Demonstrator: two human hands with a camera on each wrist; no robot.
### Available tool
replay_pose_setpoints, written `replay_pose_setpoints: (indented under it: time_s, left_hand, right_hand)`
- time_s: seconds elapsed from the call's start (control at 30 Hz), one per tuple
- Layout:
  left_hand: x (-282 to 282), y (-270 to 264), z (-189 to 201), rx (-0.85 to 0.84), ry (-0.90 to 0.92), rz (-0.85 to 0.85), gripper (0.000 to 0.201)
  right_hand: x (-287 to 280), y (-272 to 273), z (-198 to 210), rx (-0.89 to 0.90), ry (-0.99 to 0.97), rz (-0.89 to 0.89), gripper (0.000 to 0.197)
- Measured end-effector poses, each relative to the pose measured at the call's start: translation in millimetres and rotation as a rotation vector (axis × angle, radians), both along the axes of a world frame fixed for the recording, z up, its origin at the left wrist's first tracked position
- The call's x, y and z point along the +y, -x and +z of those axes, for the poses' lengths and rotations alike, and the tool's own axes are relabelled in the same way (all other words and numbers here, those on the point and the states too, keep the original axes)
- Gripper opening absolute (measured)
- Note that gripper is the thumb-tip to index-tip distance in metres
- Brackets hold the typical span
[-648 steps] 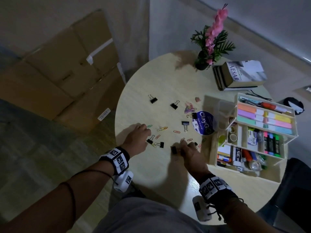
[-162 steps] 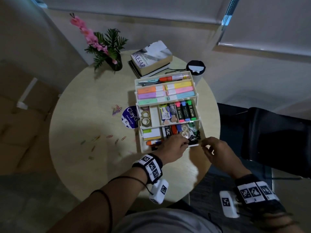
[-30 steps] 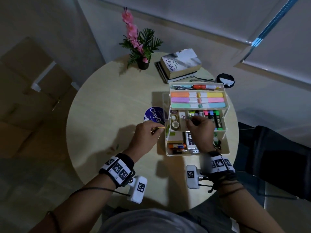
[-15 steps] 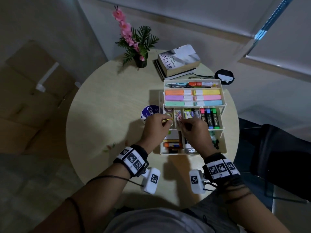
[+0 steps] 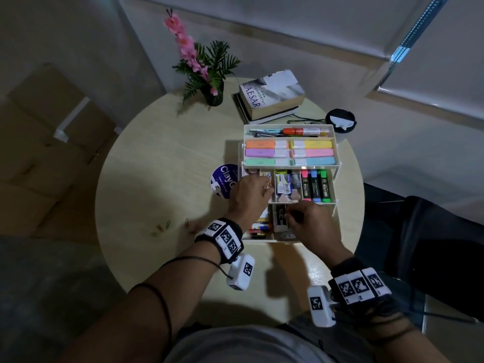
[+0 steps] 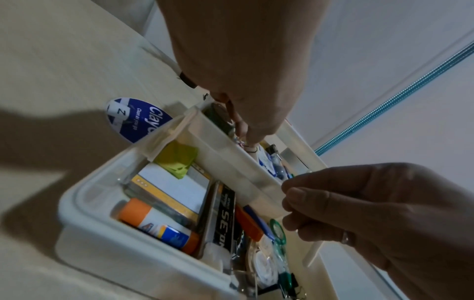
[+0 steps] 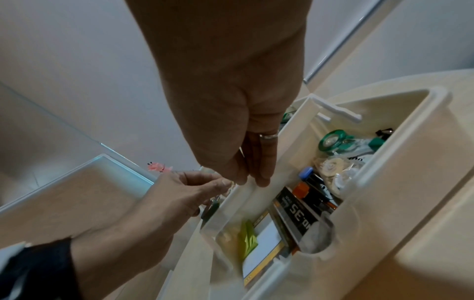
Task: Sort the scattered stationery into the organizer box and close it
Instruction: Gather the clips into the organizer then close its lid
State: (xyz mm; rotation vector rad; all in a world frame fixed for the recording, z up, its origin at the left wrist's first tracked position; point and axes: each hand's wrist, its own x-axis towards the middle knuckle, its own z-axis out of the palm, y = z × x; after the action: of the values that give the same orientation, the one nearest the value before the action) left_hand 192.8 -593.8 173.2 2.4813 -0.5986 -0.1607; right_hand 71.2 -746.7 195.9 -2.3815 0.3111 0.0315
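White organizer box (image 5: 336, 163) lies open; left hand (image 5: 250, 193) fingers pinch paper clips (image 5: 268, 185), right hand (image 5: 313, 222) curled, empty

Book (image 5: 272, 96) at 12 o'clock on the counter (image 5: 162, 163) read "CAESAR" on the spine, with "ADRIAN GOLDSWORTHY" partly legible above it. Round blue lid (image 5: 222, 180) at 9 o'clock of the organizer box (image 5: 288, 127) read "Clay", cut off, plus a small "Z"; wrist view added "Clean as you go". Black-and-silver pack (image 6: 223, 221) in the bottom tier showed "SE". Marker labels too small to read.
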Motion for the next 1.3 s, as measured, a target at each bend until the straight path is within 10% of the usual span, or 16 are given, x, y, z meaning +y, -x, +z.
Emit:
replay_pose_setpoints:
  time_s: [0.37,0.53,0.67,1.0,1.3]
  left_hand:
    - [137,0,-16,-0.048,0.149,0.084,0.022]
    - [249,-2,-56,0.189,-0.217,0.114,0.065]
    - [302,6,-70,0.37,-0.414,0.197,0.099]
    - [300,-13,-98,0.366,0.033,0.068,0.074]
    - [299,-55,-94,0.412,-0.127,-0.191,0.047]
  right_hand:
    - [52,-19,-2,0.007,-0.037,0.277,0.01]
    - [121,-21,-15,0.255,0.008,0.559,0.008]
    - [163,-26,-41,0.485,0.035,0.583,0.047]
    - [226,-66,-77,0.403,0.17,0.33,0.037]
    - [261,-107,-86,0.285,0.008,0.219,0.018]
